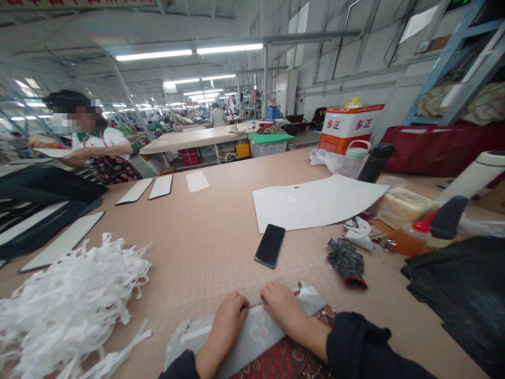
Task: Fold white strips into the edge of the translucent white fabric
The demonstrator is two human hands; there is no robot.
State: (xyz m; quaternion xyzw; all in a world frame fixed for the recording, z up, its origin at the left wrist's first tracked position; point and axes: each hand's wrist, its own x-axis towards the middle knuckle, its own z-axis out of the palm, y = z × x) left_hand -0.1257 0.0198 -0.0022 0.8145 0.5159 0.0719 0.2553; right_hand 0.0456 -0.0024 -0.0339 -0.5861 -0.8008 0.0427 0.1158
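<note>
At the table's near edge lies a cloth piece (272, 360) with a red and brown pattern and a pale grey strip (258, 331) along its far side. My left hand (229, 318) has its fingers curled at the strip's far edge. A short way to the right, my right hand (282, 305) bends its fingers over the same edge. Both hands look closed on the cloth, though the fingertips are partly hidden. Past them lies a dark phone (270, 246). A heap of white strips (74, 295) is left of my left hand.
A white sheet (311, 202), a grey glove (347, 262) and a red-capped bottle (414, 237) lie to the right, near black material (461, 295). White panels (134, 191) are at the left, where another person (102, 145) handles a panel.
</note>
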